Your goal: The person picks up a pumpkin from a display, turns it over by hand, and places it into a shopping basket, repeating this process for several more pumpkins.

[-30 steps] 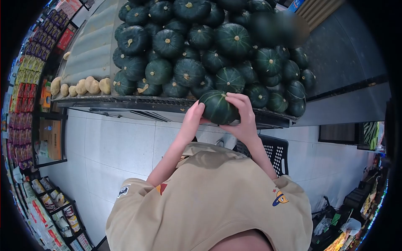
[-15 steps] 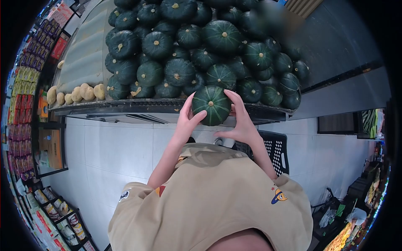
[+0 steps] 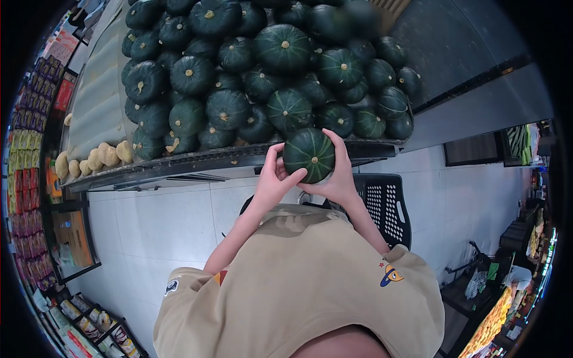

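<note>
A round dark green kabocha squash [image 3: 309, 156] with pale stripes is held in front of me, its stem end turned toward me. On its left side my left hand [image 3: 274, 181] is curved, with the thumb pressed on the skin. My right hand [image 3: 341, 173] wraps the right side and reaches underneath. Just beyond, a heap of similar kabocha squashes [image 3: 227, 109] fills the display stand, whose black front edge [image 3: 239, 156] runs behind my hands.
A perforated black shopping basket [image 3: 382, 206] stands low at my right. Several potatoes [image 3: 107, 154] lie at the stand's left end. Packaged goods [image 3: 27, 161] hang on a shelf at far left. White tiled floor [image 3: 161, 221] lies below the stand.
The held squash has tilted, so its stem has shifted down and right. My right thumb has closed in under it. The view has turned, sliding the heap leftward.
</note>
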### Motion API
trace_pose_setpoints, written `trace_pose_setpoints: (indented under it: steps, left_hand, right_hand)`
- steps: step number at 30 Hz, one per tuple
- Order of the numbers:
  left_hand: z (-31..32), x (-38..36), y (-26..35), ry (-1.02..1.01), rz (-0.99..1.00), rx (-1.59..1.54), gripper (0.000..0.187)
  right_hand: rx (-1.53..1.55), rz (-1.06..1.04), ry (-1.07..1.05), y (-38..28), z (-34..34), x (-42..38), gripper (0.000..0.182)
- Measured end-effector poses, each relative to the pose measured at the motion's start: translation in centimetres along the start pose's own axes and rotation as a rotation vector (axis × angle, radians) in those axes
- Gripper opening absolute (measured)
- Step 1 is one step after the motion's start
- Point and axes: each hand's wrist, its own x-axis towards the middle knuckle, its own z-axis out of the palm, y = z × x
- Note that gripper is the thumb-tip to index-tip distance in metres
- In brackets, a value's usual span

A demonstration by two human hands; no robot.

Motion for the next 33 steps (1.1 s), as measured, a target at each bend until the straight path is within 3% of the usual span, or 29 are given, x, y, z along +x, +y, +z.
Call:
trace_pose_setpoints:
  steps: [3, 19, 23, 29, 33]
  left_hand:
    - [0.4, 0.4, -0.1, -0.012, 0.011, 0.013, 0.053]
    - [0.3, 0.7, 0.0, 0.017, 0.031, 0.059, 0.055]
    - [0.6, 0.6, 0.9, 0.033, 0.069, 0.308, 0.059]
    - [1.3, 0.8, 1.1, -0.008, 0.145, 0.299, 0.058]
    - [1.2, 1.0, 0.2, -0.020, 0.180, 0.135, 0.048]
  right_hand:
    - [-0.006, 0.009, 0.034, 0.3, -0.2, -0.1, 0.097]
    - [-0.036, 0.012, -0.007, 1.2, 0.4, 0.1, 0.097]
    - [-0.074, 0.017, -0.030, 0.7, 0.5, 0.3, 0.096]
    - [-0.120, -0.070, 0.045, 1.0, -0.6, 0.7, 0.094]
    - [-0.254, -0.152, 0.266, 0.4, -4.8, 3.6, 0.093]
